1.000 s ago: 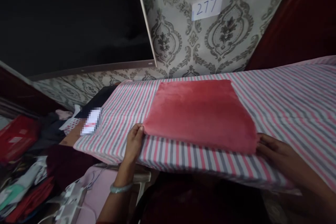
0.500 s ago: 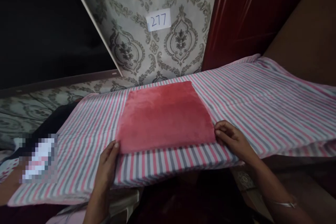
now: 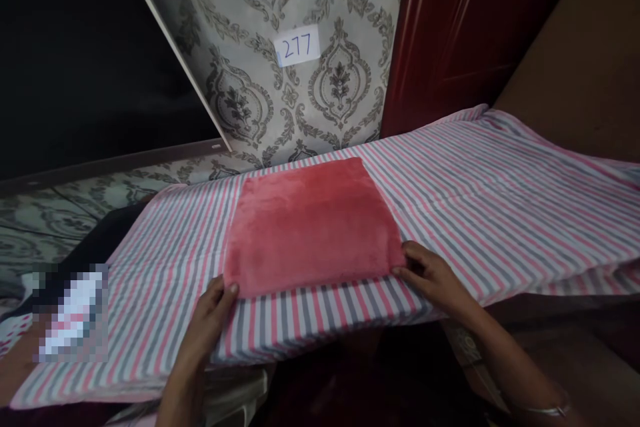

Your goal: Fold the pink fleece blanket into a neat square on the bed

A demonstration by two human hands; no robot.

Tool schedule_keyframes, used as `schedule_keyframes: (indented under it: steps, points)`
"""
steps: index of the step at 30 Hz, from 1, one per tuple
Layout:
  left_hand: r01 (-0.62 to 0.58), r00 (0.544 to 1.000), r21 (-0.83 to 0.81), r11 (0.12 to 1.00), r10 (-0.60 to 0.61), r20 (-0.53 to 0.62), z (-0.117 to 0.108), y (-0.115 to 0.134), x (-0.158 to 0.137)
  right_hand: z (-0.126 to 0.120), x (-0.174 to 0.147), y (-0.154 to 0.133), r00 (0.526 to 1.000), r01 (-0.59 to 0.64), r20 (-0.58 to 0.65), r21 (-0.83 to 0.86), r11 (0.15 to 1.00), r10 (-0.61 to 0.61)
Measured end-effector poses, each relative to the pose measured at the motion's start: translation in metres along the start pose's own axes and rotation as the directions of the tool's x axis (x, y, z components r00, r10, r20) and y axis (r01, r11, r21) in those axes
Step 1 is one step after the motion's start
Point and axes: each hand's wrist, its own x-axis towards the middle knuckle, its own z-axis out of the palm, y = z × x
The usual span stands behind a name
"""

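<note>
A red, plush-looking cloth [image 3: 310, 227] lies spread as a rough rectangle on a pink, grey and white striped sheet [image 3: 460, 207]. At its near left corner, my left hand [image 3: 214, 310] is closed, the thumb on top and the fingers at the edge. My right hand [image 3: 437, 277] pinches the near right corner between thumb and fingers, and the cloth puckers a little there. Part of each hand's fingertips is hidden at the cloth's edge. A bangle [image 3: 547, 411] circles my right wrist.
A dark screen [image 3: 95, 60] stands at the back left, near patterned wallpaper [image 3: 340, 87] bearing a paper marked 277 [image 3: 297, 46]. Behind the sheet rises a dark red panel [image 3: 450, 33]. Another person's arm [image 3: 20, 360] and a blurred patch [image 3: 70, 313] are at the left.
Both hands have moved slightly inward with the near corners of the red cloth. Its right edge now bows and puckers near my right hand. The camera view has shifted a little.
</note>
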Motion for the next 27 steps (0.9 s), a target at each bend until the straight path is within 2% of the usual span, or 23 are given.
schedule_keyframes:
  steps: [3,5,8,11,14,17,21,23,27]
  points:
    - [-0.047,0.995,0.067,0.997,0.053,-0.087,-0.003,-0.002,0.000,-0.007,-0.001,0.003,0.996,-0.051,-0.067,0.057,0.997,0.055]
    - [-0.059,0.987,0.098,0.993,0.073,-0.142,-0.006,-0.005,0.002,-0.012,-0.002,0.006,0.994,-0.080,-0.069,0.082,0.993,0.086]
    - [-0.087,0.990,0.138,0.987,0.101,-0.097,-0.012,-0.005,0.005,-0.015,-0.002,0.005,0.995,-0.098,0.010,0.091,0.991,0.098]
    - [-0.041,0.999,0.116,0.992,0.042,-0.009,-0.016,0.004,0.009,-0.015,0.001,-0.002,0.989,-0.135,0.089,0.164,0.977,0.121]
    - [0.004,0.998,0.039,0.999,-0.002,-0.063,-0.018,0.020,0.018,-0.016,0.009,-0.008,0.984,-0.154,0.121,0.207,0.966,0.131]
    - [-0.044,0.993,0.028,0.999,0.047,-0.106,-0.015,0.038,0.036,-0.018,0.024,-0.009,0.984,-0.171,0.080,0.217,0.961,0.157]
    - [-0.080,0.996,0.147,0.986,0.083,-0.012,-0.005,0.057,0.071,-0.017,0.047,-0.013,0.975,-0.224,0.053,0.301,0.927,0.218]
    - [-0.090,0.995,0.246,0.965,0.095,-0.009,0.000,0.063,0.088,-0.017,0.057,-0.019,0.965,-0.263,0.064,0.319,0.911,0.256]
    - [-0.104,0.990,0.539,0.836,0.141,-0.027,0.005,0.072,0.114,-0.016,0.074,-0.031,0.941,-0.334,0.170,0.310,0.890,0.294]
